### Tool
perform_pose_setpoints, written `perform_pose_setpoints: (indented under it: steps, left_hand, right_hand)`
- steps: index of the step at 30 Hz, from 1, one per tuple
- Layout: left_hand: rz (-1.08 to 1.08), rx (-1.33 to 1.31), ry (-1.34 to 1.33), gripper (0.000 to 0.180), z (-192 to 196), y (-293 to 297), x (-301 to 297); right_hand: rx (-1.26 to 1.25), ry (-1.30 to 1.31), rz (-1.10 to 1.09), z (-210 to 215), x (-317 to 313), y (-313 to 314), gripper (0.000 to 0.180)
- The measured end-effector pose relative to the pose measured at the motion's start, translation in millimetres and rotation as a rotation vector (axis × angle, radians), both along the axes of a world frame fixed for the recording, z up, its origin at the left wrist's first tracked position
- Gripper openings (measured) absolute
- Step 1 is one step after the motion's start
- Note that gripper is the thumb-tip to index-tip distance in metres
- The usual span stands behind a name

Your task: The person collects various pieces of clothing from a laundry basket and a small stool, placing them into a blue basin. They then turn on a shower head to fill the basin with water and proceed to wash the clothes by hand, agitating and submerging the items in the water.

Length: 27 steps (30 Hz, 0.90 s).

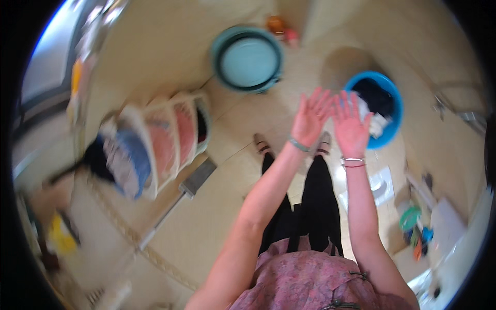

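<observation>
Both hands are held out in front of me with the fingers stretched and nothing in them. My left hand (pixel 311 118) has its fingers spread, pointing up and to the right. Close beside it, my right hand (pixel 352 124) is also open, its fingertips near those of the left. Nearest to the right hand is a blue basin (pixel 397 95) on the floor, and the hand overlaps its left rim in view. Dark clothes (pixel 375 98) and white cloth (pixel 378 125) lie in that basin. Farther off stands a teal tub (pixel 249 62).
At the left is a tiered rack (pixel 150 150) of basins and cloth. A flat-headed mop (pixel 199 177) lies beside it. Small orange (pixel 275 23) and pink (pixel 292 37) items sit behind the tub. Brushes (pixel 418 248) are at the lower right, a tap (pixel 470 118) at the right wall.
</observation>
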<state>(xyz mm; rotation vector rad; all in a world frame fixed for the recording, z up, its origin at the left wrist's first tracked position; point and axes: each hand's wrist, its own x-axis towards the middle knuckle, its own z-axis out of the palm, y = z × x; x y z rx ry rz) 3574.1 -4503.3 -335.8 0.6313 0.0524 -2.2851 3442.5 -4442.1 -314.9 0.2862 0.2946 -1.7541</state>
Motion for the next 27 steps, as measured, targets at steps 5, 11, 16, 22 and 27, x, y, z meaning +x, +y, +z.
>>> perform_pose_setpoints:
  steps: [5, 11, 16, 22, 27]
  left_hand:
    - [0.293, -0.063, -0.024, 0.056, 47.2, -27.0, 128.2]
    - [0.667, -0.147, -0.116, 0.048, 107.1, -23.2, 285.0]
    - [0.902, -0.185, -0.231, 0.047, 161.2, -5.3, 400.7]
    - [1.058, -0.275, -0.228, 0.045, 201.6, -0.5, 510.7]
    - [1.175, -0.311, -0.325, 0.045, 219.6, 1.9, 586.7]
  right_hand:
    - [0.147, 0.114, 0.295, 40.7, 112.9, -69.0, 0.066]
    - [-0.071, 0.023, 0.700, 69.7, 272.5, -117.0, 0.060]
    - [-0.136, 0.016, 0.955, 115.3, 403.6, -138.3, 0.057]
    - [-0.257, 0.024, 1.110, 156.7, 523.7, -160.5, 0.054]
    - [-0.323, 0.104, 1.212, 178.7, 618.8, -166.7, 0.055]
